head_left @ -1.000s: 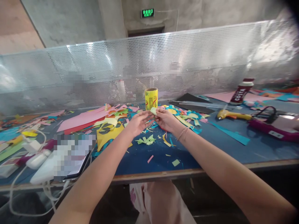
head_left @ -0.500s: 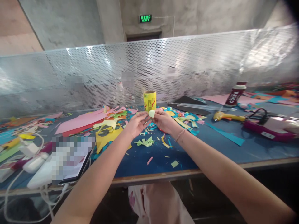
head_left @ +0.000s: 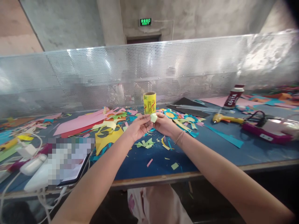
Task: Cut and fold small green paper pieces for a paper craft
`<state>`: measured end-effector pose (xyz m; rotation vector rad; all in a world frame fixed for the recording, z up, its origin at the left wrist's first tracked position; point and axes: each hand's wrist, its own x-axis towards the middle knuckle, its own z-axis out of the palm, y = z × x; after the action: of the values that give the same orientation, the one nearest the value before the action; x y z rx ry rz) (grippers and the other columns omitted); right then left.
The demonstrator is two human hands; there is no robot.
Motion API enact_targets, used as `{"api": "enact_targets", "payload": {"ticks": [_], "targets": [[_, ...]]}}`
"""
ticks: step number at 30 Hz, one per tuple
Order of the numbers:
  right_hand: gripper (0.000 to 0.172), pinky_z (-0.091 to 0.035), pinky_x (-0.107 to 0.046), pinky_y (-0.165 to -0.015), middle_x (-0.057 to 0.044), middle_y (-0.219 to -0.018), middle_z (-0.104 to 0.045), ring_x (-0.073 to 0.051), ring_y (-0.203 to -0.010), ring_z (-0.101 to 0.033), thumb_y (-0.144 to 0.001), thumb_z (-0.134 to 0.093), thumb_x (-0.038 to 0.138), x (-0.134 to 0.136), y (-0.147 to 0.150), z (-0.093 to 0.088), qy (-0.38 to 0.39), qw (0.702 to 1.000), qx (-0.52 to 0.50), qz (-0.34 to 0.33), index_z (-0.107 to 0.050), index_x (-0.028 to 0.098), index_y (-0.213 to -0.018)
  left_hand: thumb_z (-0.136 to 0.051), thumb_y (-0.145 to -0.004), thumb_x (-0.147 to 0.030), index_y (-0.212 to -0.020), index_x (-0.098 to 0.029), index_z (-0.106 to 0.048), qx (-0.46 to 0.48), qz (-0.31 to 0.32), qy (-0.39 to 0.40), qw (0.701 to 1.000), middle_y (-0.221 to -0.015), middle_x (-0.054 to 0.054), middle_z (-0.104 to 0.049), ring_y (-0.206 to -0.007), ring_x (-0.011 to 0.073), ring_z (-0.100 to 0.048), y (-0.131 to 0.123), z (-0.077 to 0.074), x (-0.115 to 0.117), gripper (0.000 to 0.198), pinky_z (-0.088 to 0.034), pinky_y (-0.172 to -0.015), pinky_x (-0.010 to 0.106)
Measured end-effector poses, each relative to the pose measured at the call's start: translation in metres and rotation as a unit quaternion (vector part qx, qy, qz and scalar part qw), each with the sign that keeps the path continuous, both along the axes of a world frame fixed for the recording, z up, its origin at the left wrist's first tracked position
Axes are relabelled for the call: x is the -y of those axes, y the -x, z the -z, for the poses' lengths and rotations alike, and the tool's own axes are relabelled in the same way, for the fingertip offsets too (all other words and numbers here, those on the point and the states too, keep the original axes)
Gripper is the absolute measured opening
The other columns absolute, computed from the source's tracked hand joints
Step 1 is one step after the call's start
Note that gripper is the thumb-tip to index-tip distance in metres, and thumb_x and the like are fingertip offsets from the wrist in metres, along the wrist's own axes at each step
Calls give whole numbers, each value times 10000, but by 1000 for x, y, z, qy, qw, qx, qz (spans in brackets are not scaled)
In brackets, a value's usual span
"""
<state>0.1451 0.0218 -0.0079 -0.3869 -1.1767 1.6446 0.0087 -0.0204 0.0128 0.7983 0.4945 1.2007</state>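
A small pale green piece of paper [head_left: 153,118] is pinched between my two hands above the table. My left hand [head_left: 142,126] has its fingers closed on the paper's left side. From the right, my right hand [head_left: 164,123] grips the same piece. Just behind them stands an upright yellow tube [head_left: 149,102] with printed markings. Beneath the hands lie light green paper scraps [head_left: 145,143] and a curved yellow strip [head_left: 165,144].
Pink paper sheets [head_left: 80,121] and a cut yellow sheet [head_left: 107,139] lie left, behind a tablet [head_left: 78,169]. To the right are a yellow glue gun [head_left: 227,119], a dark red COSTA bottle [head_left: 234,96] and a purple power strip [head_left: 266,133]. A perforated metal screen [head_left: 98,77] borders the back.
My left hand has come in to the right, and its fingers have closed on the green paper. The hands are now closer together, with the paper slightly lower and turned.
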Motion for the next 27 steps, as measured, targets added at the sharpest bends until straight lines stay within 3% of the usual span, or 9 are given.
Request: {"api": "enact_targets", "payload": {"ticks": [15, 27], "targets": [[157, -416, -210, -539, 54, -571, -565, -60, -532, -498, -577, -753, 247, -6, -2, 3, -55, 998, 18, 39, -638, 213, -678, -625, -677, -51, -782, -154, -564, 0, -70, -40, 997, -777, 4, -633, -727, 86, -606, 4, -5, -1, 160, -484, -714, 230], [156, -396, -219, -529, 53, -590, -562, -66, -538, -478, -592, -738, 282, -8, -4, 4, -90, 993, 54, 47, -642, 221, -698, -634, -647, -37, -783, -172, -599, -19, -61, -17, 998, -738, -3, -630, -638, 83, -566, 5, -4, -1, 194, -460, -657, 245]]}}
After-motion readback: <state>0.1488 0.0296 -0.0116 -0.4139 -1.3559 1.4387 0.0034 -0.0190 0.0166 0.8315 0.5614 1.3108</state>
